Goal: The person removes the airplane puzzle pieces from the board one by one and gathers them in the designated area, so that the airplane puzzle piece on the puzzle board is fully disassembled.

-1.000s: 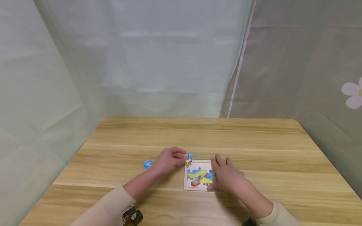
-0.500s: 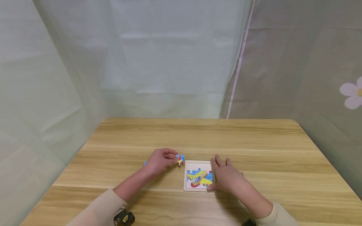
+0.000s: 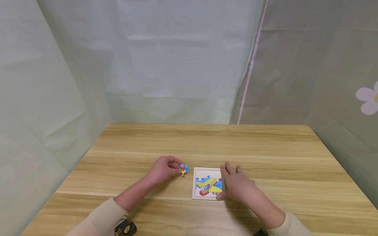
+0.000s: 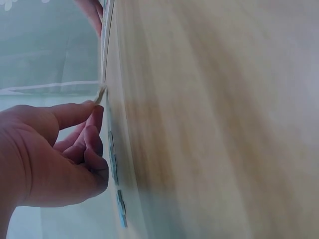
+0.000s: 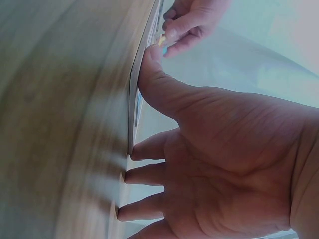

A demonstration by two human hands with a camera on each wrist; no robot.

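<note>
My left hand [image 3: 161, 171] pinches a jigsaw piece [image 3: 184, 169], blue with red and yellow, between thumb and fingers. The piece is left of a square wooden puzzle tray [image 3: 193, 190], low over the table. Inside the tray, the lower part is filled with joined pieces [image 3: 208, 186] of a yellow airplane picture; its upper strip shows bare wood. My right hand [image 3: 238, 185] rests at the tray's right side with fingers straight and spread. In the right wrist view its thumb [image 5: 153, 67] presses on the tray edge, fingertips touching the table.
Loose pieces [image 4: 121, 208] lie flat on the table in the left wrist view, behind my left hand; the head view hides them. The wood-grain table [image 3: 203, 141] ends at pale hanging cloth [image 3: 177, 72]. A black device [image 3: 125, 228] is strapped at my left wrist.
My left hand has drawn the pinched piece leftward, away from the tray's upper left corner, and now hides the loose blue piece. My right hand and the tray have stayed put.
</note>
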